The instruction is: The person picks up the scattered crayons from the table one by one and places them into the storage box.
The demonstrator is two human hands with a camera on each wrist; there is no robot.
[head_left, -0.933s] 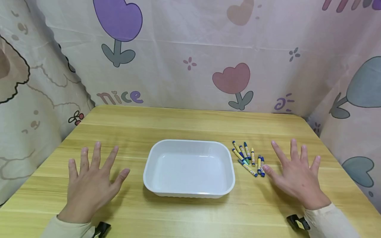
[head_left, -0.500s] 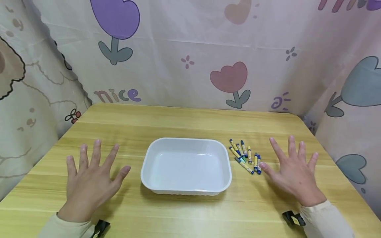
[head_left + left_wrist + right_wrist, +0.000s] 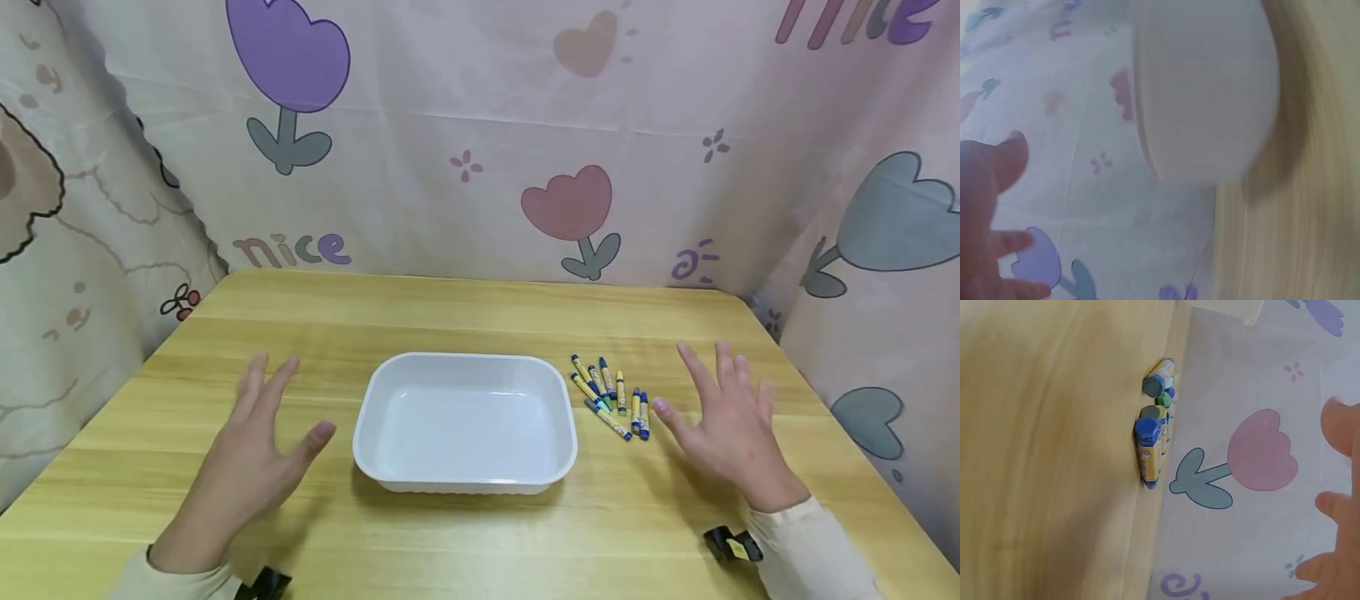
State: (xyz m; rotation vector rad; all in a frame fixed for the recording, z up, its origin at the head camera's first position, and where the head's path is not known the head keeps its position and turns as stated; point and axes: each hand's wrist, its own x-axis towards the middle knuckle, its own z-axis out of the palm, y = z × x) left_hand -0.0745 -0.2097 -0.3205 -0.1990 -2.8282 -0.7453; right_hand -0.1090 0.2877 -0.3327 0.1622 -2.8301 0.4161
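A white rectangular plastic tray (image 3: 465, 483) stands near the middle of the table in the head view, with nothing in it. Several crayons (image 3: 621, 393) in yellow-and-blue wrappers lie in a loose group to its right. My left hand (image 3: 243, 462) hovers left of the tray, its fingers spread and holding nothing. Right of the crayons, my right hand (image 3: 735, 429) is also spread, apart from them. The left wrist view shows the tray's side (image 3: 1210, 94) blurred. In the right wrist view the crayons (image 3: 1149, 453) appear end-on, with the fingers off to one side.
The wooden table (image 3: 465, 550) ends at a back edge against a printed curtain (image 3: 420, 192). More curtain hangs at the left and right sides. A black wrist mount (image 3: 731, 546) sits at each sleeve.
My left hand has turned at the wrist, so its thumb side shows more. My right hand has tilted slightly inward. The head view has shifted a little; tray and crayons lie as before.
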